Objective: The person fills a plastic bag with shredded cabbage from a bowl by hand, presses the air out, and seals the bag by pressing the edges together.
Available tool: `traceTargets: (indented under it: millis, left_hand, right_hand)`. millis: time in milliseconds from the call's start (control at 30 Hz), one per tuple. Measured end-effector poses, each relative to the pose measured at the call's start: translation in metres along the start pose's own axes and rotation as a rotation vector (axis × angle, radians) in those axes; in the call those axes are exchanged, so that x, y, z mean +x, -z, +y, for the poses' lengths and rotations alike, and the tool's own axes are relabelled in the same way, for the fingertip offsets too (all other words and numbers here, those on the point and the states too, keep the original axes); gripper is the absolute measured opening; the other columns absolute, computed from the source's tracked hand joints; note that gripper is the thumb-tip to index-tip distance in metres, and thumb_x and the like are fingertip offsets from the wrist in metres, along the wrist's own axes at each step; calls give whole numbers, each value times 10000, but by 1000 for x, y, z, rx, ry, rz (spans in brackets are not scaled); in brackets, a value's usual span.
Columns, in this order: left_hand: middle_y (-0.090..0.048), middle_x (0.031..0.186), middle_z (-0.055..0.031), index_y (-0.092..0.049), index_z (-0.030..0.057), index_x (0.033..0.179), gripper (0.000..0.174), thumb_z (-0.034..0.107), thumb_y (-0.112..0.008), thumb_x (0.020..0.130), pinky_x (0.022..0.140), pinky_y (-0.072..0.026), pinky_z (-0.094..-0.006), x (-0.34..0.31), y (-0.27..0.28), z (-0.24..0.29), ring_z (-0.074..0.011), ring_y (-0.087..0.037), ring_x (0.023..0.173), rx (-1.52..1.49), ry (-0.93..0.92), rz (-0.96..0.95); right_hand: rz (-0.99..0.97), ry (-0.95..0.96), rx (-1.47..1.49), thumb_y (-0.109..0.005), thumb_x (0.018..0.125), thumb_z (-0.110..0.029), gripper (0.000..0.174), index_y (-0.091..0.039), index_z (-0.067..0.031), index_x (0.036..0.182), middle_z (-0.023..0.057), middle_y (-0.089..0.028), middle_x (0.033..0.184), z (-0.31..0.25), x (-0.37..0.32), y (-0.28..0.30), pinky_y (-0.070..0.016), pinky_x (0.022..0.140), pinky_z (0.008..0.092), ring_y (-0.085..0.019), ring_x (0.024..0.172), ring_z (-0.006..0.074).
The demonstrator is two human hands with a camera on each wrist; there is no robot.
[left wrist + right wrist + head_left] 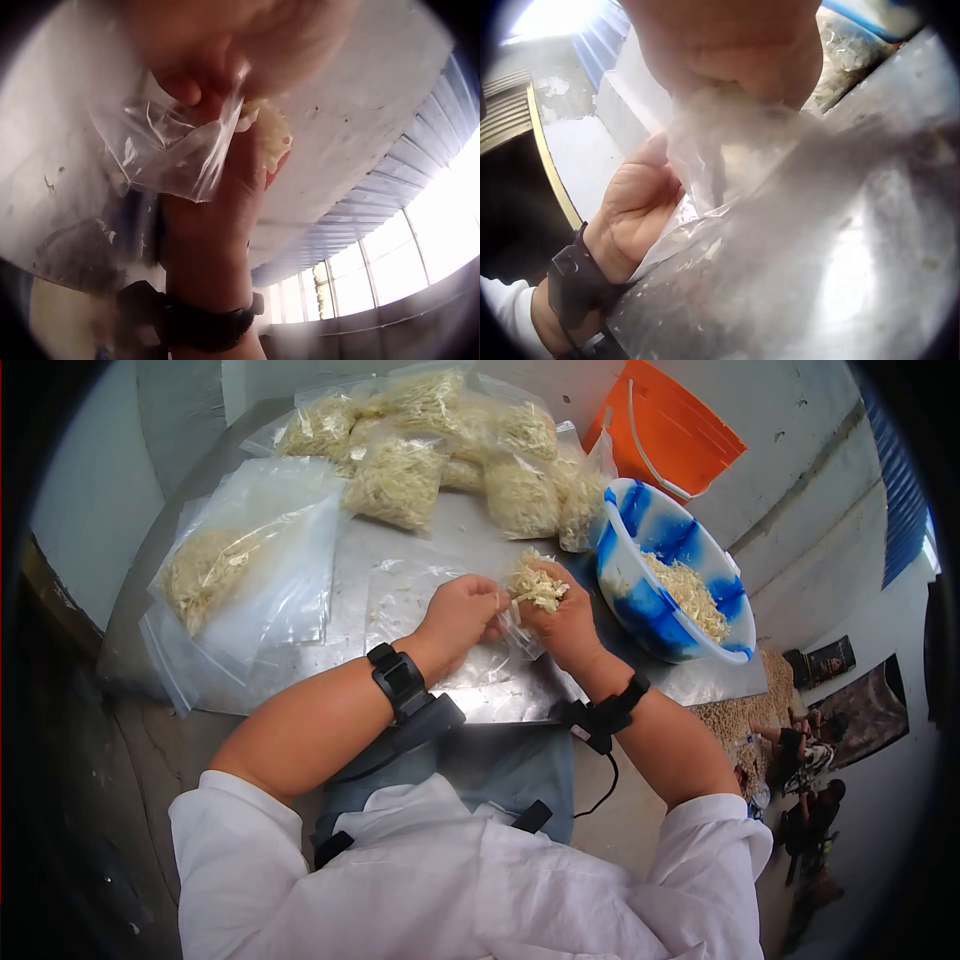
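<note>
My left hand [462, 622] pinches the edge of a clear plastic bag [169, 154] above the metal table [380, 550]. Close to its right, my right hand [568, 622] holds a clump of pale shreds [538, 582] at the bag's mouth. In the left wrist view some shreds [274, 139] show beside the right hand, with the bag hanging in front of the wrist. The right wrist view has the left hand [641, 202] at the bag's edge; the right fingertips are blurred there.
Filled bags [395, 482] lie along the table's back. At the left, a stack of flat clear bags [300, 575] lies by shreds in a bag [205, 575]. A blue and white basin [640, 595] with shreds stands right, an orange bucket [670, 430] behind. People [815, 805] are far right.
</note>
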State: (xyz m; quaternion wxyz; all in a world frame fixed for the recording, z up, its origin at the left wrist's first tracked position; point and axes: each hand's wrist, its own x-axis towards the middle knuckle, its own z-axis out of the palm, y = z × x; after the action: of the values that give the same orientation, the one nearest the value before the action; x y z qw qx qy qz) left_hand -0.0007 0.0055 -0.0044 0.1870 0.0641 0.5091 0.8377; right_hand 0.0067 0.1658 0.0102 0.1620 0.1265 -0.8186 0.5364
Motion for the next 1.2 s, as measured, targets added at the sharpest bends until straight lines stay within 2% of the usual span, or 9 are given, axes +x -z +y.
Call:
traceTargets:
  millis: [167,367,633,767,900,967,1000,1067,1200]
  left_hand:
    - [-574,762,-19,-537,62,886,65,91,-565,835,570,-439,-228,0,1,3,-92,-534,645,58,-36,96]
    - [-570,733,-18,-547,29,852,53,67,-565,820,573,-422,-211,1,9,5,-76,-516,643,294,-191,138]
    - [-563,707,-15,-560,7,818,51,50,-577,796,581,-421,-210,-4,6,20,-71,-510,630,417,-289,146]
    - [-572,708,-13,-574,-1,807,69,61,-588,780,571,-419,-205,-8,-1,29,-69,-513,630,622,-378,92]
    - [-578,707,-18,-587,-14,821,122,88,-609,757,561,-416,-214,-24,-21,44,-67,-506,628,865,-454,18]
    - [-574,699,-18,-589,-15,818,133,95,-615,748,560,-416,-217,-29,-28,50,-66,-504,626,905,-441,-6]
    - [-571,691,-19,-591,-15,816,143,101,-621,739,559,-416,-221,-31,-30,52,-66,-502,624,934,-428,-22]
    - [-566,683,-18,-590,-11,801,141,105,-624,728,560,-416,-219,-29,-27,50,-66,-503,624,927,-389,-26]
    - [-557,655,-14,-584,2,758,134,112,-625,693,553,-417,-216,-25,-18,47,-66,-504,607,983,-347,-8]
  right_hand:
    - [-125,204,-246,-716,625,-84,400,-585,-58,1002,125,-563,961,-6,-1,-2,-445,785,329,-554,891,284]
    - [-258,363,-304,-730,609,-86,400,-593,-68,984,121,-555,946,-15,2,-3,-443,769,334,-546,883,293]
    - [-437,358,-306,-725,590,-77,428,-601,-119,997,109,-547,915,-21,5,2,-437,773,345,-534,867,305]
    - [-538,360,-314,-714,598,-86,404,-599,-111,985,119,-549,945,-25,7,4,-434,776,347,-533,890,310]
    - [-495,448,-289,-717,602,-125,352,-611,-89,936,130,-581,900,-12,11,2,-442,753,359,-552,849,323]
    - [-578,265,-428,-711,609,-165,295,-620,-68,873,131,-615,800,-3,16,2,-459,693,364,-573,744,341]
    - [-568,265,-421,-711,609,-165,295,-620,-68,873,131,-615,800,-10,16,4,-459,693,364,-573,744,341]
    - [-557,68,-540,-695,626,-188,264,-626,-43,835,142,-623,715,-24,14,8,-468,631,353,-586,647,325]
    - [-417,0,-255,-687,635,-184,259,-624,-26,831,164,-629,739,-11,11,3,-467,616,327,-604,656,290]
